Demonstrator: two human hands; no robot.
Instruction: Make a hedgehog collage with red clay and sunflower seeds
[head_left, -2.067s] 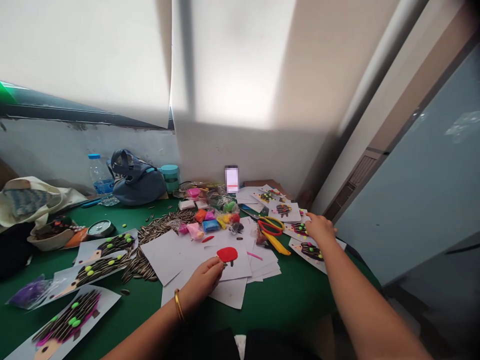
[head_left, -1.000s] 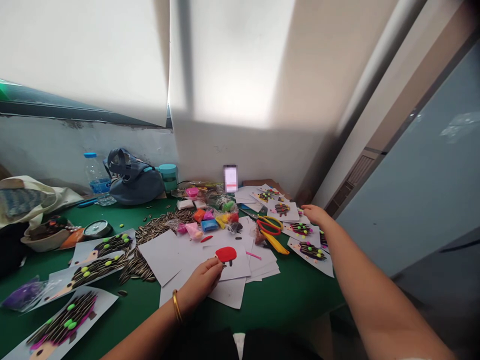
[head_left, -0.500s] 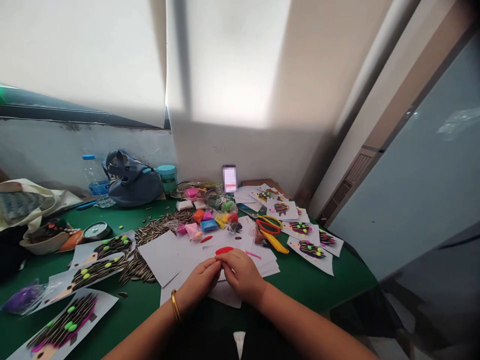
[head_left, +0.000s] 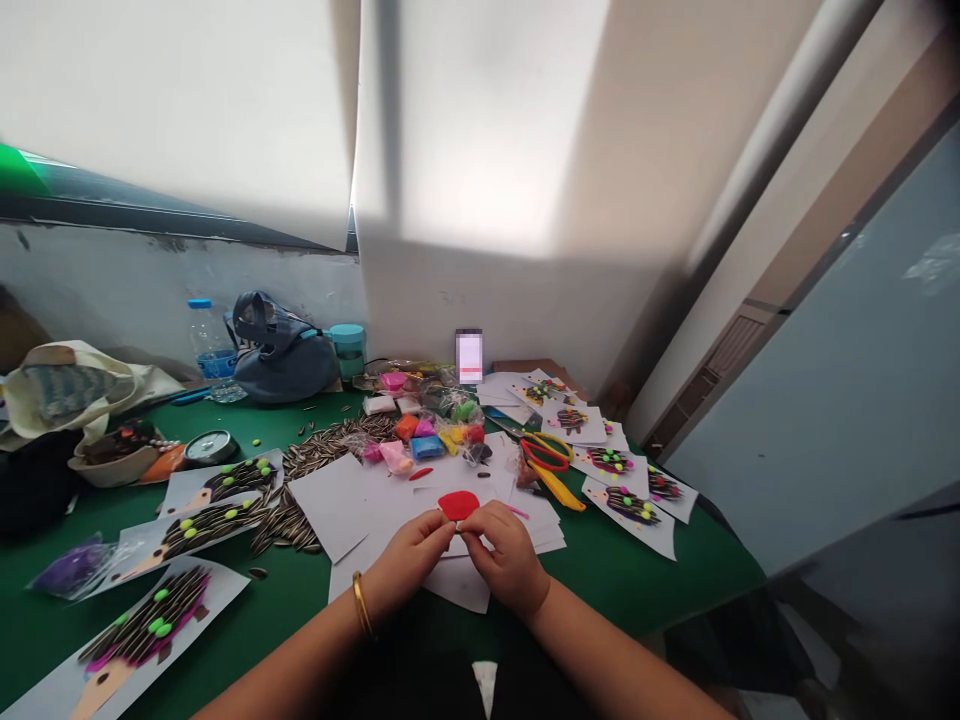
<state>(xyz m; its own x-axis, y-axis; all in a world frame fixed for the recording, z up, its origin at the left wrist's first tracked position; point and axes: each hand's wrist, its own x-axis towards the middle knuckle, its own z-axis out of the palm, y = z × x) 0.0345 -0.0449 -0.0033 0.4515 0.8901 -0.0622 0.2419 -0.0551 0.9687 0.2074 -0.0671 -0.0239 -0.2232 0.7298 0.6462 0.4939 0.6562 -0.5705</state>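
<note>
- Our left hand (head_left: pixel 409 560) and our right hand (head_left: pixel 504 553) meet at the near edge of the red clay shape (head_left: pixel 458 504). The fingertips of both hands are pressed together there, but we cannot tell if they pinch the clay itself or something small just under it.
- The red clay shape lies on a white paper sheet (head_left: pixel 450 580), in the middle of the green table (head_left: pixel 615 580), directly in front of us.
- On the left wrist we wear a gold bangle (head_left: pixel 361 604).
- More white sheets are spread under and around the hands. A thin pink strip (head_left: pixel 516 511) lies just beside the right hand.
- Behind the red shape there is a group of small coloured clay packets (head_left: pixel 424 435) in orange, blue, pink, yellow and green.
- To the right of them lie the scissors (head_left: pixel 546 453) with red and yellow handles, and a yellow cutter (head_left: pixel 561 489) touching them.
- On the right side of the table are several finished hedgehog cards (head_left: pixel 628 506) with seeds and bright dots.
- On the left a pile of sunflower seeds (head_left: pixel 300 470) spreads over the table, and bigger hedgehog pictures (head_left: pixel 150 625) lie near the front edge.
- At the far side, near the wall, stand a water bottle (head_left: pixel 210 350), a grey bag (head_left: pixel 281 350), a teal cup (head_left: pixel 347 345) and a phone (head_left: pixel 469 356) standing upright.
</note>
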